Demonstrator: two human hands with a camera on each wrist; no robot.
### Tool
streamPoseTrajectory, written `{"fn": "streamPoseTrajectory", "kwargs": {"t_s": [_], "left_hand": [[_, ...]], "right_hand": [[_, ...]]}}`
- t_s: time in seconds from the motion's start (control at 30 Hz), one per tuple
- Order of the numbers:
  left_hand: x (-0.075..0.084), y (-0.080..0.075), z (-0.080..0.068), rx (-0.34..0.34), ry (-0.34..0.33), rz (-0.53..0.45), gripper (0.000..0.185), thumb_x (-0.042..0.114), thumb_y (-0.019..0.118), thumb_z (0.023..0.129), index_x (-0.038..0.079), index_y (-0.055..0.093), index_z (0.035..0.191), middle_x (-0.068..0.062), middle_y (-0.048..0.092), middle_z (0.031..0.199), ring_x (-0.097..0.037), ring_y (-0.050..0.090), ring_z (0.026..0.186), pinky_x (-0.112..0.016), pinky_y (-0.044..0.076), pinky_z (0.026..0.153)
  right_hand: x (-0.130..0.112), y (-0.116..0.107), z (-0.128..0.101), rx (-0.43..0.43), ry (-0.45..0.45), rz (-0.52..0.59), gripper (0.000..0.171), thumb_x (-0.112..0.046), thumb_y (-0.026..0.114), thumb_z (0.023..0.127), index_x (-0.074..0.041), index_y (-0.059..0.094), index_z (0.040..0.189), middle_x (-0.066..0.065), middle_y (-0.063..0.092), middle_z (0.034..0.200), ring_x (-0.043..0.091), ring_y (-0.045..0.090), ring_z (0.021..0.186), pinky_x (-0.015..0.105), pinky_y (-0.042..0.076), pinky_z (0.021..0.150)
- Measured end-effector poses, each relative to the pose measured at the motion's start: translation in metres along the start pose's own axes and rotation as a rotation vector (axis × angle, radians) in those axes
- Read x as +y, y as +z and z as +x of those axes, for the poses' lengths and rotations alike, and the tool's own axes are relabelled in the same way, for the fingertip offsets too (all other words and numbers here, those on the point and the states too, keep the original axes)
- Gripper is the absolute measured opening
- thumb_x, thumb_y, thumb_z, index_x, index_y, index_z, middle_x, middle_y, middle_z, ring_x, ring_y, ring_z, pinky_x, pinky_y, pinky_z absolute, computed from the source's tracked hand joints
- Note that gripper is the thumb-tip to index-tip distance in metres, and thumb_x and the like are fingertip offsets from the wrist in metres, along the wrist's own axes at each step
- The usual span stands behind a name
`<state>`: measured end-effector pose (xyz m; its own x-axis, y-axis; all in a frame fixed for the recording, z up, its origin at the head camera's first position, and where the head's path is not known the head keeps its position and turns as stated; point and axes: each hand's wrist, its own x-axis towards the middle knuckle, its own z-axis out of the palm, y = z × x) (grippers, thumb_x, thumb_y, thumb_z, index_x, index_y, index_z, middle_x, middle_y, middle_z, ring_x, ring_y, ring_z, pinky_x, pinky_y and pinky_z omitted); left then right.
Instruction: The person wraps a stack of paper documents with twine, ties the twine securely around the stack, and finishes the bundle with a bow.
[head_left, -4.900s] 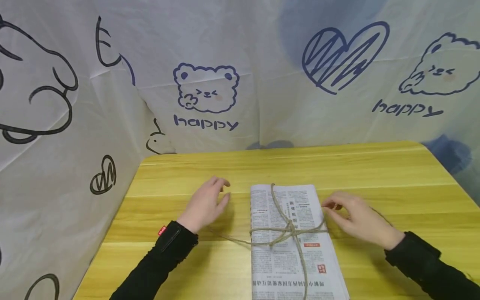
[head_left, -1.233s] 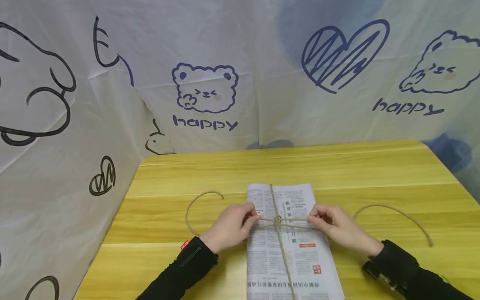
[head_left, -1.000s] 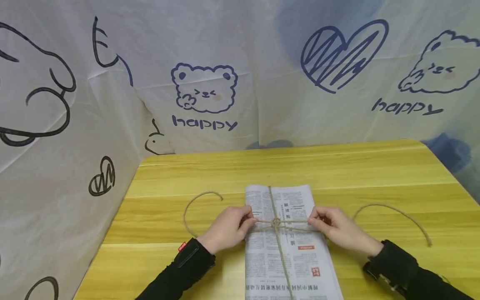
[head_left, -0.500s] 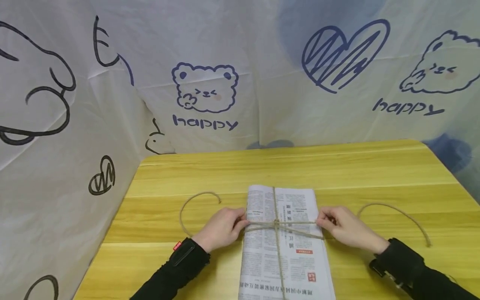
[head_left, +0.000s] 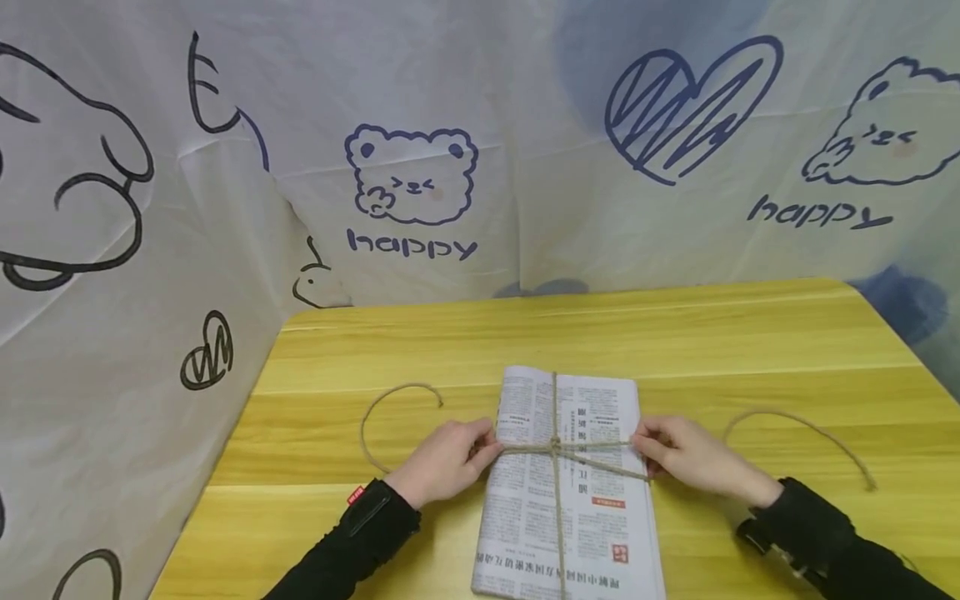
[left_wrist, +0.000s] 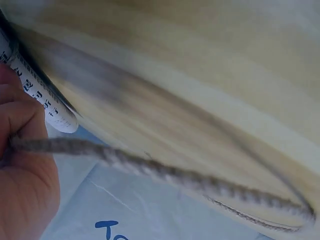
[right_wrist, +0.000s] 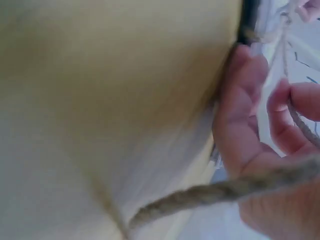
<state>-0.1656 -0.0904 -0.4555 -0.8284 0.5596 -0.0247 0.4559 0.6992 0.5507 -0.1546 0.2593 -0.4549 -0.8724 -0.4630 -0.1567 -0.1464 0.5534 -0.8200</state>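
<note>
A folded stack of newspaper [head_left: 525,517] lies on the table, wrapped crosswise with brown twine [head_left: 559,525]; a small knot [head_left: 555,446] sits where the strands cross. At the stack's left edge my left hand [head_left: 446,462] pinches one strand between thumb and fingers; in the left wrist view the twine [left_wrist: 170,175] runs out of that hand [left_wrist: 27,185]. My right hand [head_left: 697,458] pinches the opposite strand at the right edge. The strands between hands and knot look straight. In the right wrist view, twine [right_wrist: 215,195] trails from the right hand [right_wrist: 240,125].
One loose twine end [head_left: 363,425] curls on the wooden table [head_left: 420,342] to the left, another [head_left: 817,429] to the right. A pale cloth with drawings [head_left: 517,150] hangs behind and to the left of the table.
About five seconds ago the hands were apart from the knot and the twine lay slack. Since then both hands took strands, the knot drew smaller, and the hands moved outward; the stack turned slightly.
</note>
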Motion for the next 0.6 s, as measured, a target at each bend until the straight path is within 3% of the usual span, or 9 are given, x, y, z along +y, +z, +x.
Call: {"fn": "streamPoseTrajectory", "kwargs": {"t_s": [0.23, 0.43, 0.6], "left_hand": [[0.0023, 0.0042, 0.0006, 0.049, 0.012, 0.031, 0.018, 0.028, 0.056, 0.104, 0.019, 0.060, 0.089, 0.012, 0.051, 0.065, 0.000, 0.041, 0.053, -0.018, 0.032, 0.051], [0.0046, 0.0042, 0.0025, 0.048, 0.048, 0.040, 0.023, 0.029, 0.057, 0.104, 0.019, 0.059, 0.083, 0.013, 0.048, 0.061, 0.001, 0.037, 0.049, -0.017, 0.027, 0.049], [0.0046, 0.0060, 0.0032, 0.044, 0.050, 0.040, 0.021, 0.026, 0.058, 0.103, 0.018, 0.060, 0.084, 0.013, 0.049, 0.062, 0.002, 0.037, 0.049, -0.016, 0.027, 0.048]], "right_hand": [[0.0020, -0.0012, -0.0002, 0.011, 0.083, 0.113, 0.022, -0.019, 0.051, 0.106, 0.000, 0.059, 0.097, 0.008, 0.061, 0.087, 0.011, 0.059, 0.073, 0.024, 0.054, 0.065], [-0.0013, -0.0043, -0.0017, 0.109, 0.048, 0.027, 0.021, -0.020, 0.052, 0.106, -0.004, 0.063, 0.096, 0.008, 0.069, 0.101, 0.015, 0.067, 0.093, 0.023, 0.054, 0.077], [-0.0012, -0.0042, -0.0018, 0.136, 0.026, 0.002, 0.019, -0.018, 0.054, 0.105, -0.005, 0.067, 0.098, 0.006, 0.070, 0.098, 0.009, 0.060, 0.084, 0.022, 0.047, 0.070]]}}
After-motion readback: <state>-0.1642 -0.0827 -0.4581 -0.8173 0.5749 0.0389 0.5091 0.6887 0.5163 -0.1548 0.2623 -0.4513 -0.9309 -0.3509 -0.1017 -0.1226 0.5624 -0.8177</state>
